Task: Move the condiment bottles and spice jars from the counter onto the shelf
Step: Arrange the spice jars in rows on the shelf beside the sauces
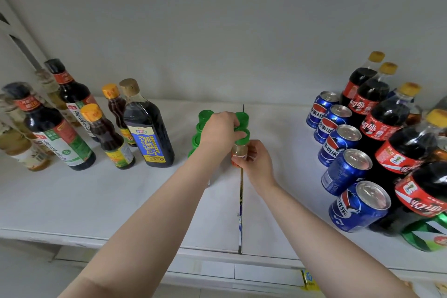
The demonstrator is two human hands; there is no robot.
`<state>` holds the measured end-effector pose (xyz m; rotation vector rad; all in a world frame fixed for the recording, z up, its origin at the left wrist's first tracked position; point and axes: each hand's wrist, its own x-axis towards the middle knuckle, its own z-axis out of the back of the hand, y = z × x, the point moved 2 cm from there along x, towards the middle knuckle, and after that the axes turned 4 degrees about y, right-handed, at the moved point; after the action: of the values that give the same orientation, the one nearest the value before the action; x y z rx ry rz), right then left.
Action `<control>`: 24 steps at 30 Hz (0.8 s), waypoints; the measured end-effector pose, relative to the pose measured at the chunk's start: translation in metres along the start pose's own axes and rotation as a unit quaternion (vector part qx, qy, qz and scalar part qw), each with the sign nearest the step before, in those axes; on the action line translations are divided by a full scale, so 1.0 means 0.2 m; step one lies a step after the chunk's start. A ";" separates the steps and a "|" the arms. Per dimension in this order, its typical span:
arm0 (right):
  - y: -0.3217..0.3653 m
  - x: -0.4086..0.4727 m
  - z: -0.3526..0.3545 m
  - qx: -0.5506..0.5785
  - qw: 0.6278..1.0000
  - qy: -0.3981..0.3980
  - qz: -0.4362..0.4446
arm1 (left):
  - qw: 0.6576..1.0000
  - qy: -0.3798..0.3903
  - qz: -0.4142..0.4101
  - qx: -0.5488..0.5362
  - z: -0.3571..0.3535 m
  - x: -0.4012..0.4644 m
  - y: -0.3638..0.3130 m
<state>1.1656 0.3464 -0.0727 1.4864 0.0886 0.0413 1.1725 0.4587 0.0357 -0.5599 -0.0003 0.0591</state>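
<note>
White shelf (96,201): a painted board with a dark seam (241,201) running front to back near its middle; that seam is my marker for everything else.
Spice jars: a cluster of green-capped jars (205,116) stands on the shelf just left of the seam, toward the back, packed in rows and partly hidden by an arm.
Left hand (221,132): it reaches over the cluster, fingers curled down onto the green caps; whether it actually grips one I cannot tell from this angle.
Right hand (256,162): just right of the seam, thumb and fingers wrapped round the glass body of one jar.
Held jar (240,150): upright, green cap on top, pale contents, orange label, sitting right on the seam at the front corner of the cluster.
Sauce bottles (147,128): dark bottles with yellow, brown and black caps stand well left of the seam.
Cola bottles (384,123): yellow-capped, red labels, well right of the seam.
Blue cans (343,143): a row between the seam and the cola bottles.
</note>
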 end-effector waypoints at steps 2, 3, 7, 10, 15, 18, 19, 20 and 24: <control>-0.01 0.01 0.00 0.004 1.000 -0.004 0.001 | 1.000 0.001 0.000 0.003 0.01 0.01 0.01; -0.01 0.01 -0.01 0.008 1.000 -0.004 0.000 | 1.000 0.000 0.001 0.003 0.01 0.01 0.01; -0.02 0.03 -0.02 -0.004 1.000 -0.015 0.000 | 1.000 -0.004 0.004 -0.012 0.01 0.01 0.03; -0.02 0.04 -0.02 -0.017 1.000 -0.022 0.001 | 1.000 -0.001 -0.001 -0.024 0.01 0.02 0.04; -0.03 0.04 -0.02 -0.050 0.998 -0.033 0.021 | 1.000 -0.001 -0.004 -0.028 0.00 0.03 0.05; -0.03 0.04 -0.03 -0.061 0.997 -0.033 0.025 | 1.000 0.002 -0.006 -0.025 0.00 0.04 0.05; -0.03 0.04 -0.03 -0.063 0.997 -0.034 0.026 | 1.000 0.004 -0.007 -0.024 0.00 0.04 0.06; -0.03 0.04 -0.03 -0.065 0.997 -0.035 0.026 | 1.000 0.002 -0.008 -0.023 0.01 0.04 0.06; -0.04 0.03 -0.02 -0.065 0.997 -0.039 0.023 | 1.000 -0.007 -0.014 -0.024 0.01 0.02 0.06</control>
<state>1.1701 0.3504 -0.0812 1.3587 -0.0105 0.0253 1.1754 0.4691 0.0312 -0.6072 -0.0222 0.0364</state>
